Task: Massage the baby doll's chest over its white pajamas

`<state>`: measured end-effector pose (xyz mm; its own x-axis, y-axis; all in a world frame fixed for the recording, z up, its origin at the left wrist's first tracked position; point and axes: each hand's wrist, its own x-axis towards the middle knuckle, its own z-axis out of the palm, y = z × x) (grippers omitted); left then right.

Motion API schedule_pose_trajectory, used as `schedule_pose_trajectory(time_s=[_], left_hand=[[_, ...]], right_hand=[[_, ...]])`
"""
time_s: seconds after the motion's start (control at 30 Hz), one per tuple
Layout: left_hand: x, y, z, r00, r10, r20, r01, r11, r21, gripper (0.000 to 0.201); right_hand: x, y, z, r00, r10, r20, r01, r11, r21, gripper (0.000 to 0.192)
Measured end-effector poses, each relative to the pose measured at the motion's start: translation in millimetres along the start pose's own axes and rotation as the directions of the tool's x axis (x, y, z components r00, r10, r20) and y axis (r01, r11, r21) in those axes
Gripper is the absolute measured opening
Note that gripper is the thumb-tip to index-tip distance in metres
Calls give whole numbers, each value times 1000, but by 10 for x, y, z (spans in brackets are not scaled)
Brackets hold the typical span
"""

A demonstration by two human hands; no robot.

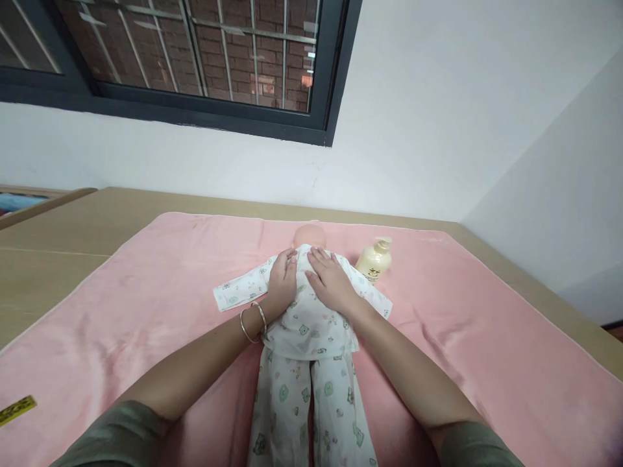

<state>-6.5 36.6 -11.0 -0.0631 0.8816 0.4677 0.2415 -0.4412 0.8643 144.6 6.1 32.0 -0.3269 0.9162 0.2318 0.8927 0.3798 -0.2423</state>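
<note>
A baby doll [310,235] lies on a pink blanket [160,285], its bare, rounded head pointing away from me. It wears a white long-sleeved top [309,334] and matching trousers [285,395], both printed with small green figures. Resting flat on the upper part of the top is my right hand [333,282], fingers stretched out. My left hand [283,280] lies along the shoulder on the left, fingers extended and holding nothing; two bangles circle that wrist. Both sleeves spread out sideways. Whether the doll lies face up or face down I cannot tell.
A cream pump bottle [374,261] stands beside the sleeve on the right. At the lower left lies a yellow strip with dark print [17,410]. The wooden surface [53,250] shows around the blanket, with a white wall [413,117] and a barred window [209,58] behind.
</note>
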Motion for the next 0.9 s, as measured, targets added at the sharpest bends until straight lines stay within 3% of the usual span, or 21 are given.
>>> schedule_pose_trajectory(time_s=[0.1,0.17,0.3,0.4,0.47,0.53,0.6,0.73,0.8,0.9], left_hand=[[-2,8,-1,1000,0,3,0,1000,13,33],[-5,11,1,1000,6,3,-6,1000,9,33],[-9,0,7,1000,16,-1,-16,1000,-16,34],[-10,-26,11,1000,7,1,-7,1000,-23,35],[-8,-45,14,1000,4,13,-3,1000,-27,37],[-6,-58,15,1000,10,22,-9,1000,-26,39],[-5,-64,16,1000,18,25,-17,1000,-20,40],[-9,-56,14,1000,16,22,-16,1000,0,40],[-13,-49,12,1000,10,19,-10,1000,5,39],[-14,-41,6,1000,9,21,-9,1000,8,39]], right_hand=[[5,12,-4,981,190,-27,-191,981,-34,66],[-35,-59,13,974,222,-48,-226,970,-92,68],[-95,-158,24,999,4,-38,-9,991,-134,57],[-60,-67,-9,971,-240,1,240,969,-59,49],[-16,35,-35,948,-317,20,317,948,4,46],[16,110,-53,968,-251,23,251,967,34,47],[22,117,-61,995,-95,24,95,995,19,55],[-60,-81,-49,987,158,1,-156,979,-130,70],[-116,-204,-35,991,135,-7,-134,971,-196,66],[-139,-256,-23,999,-34,32,39,984,-172,58]])
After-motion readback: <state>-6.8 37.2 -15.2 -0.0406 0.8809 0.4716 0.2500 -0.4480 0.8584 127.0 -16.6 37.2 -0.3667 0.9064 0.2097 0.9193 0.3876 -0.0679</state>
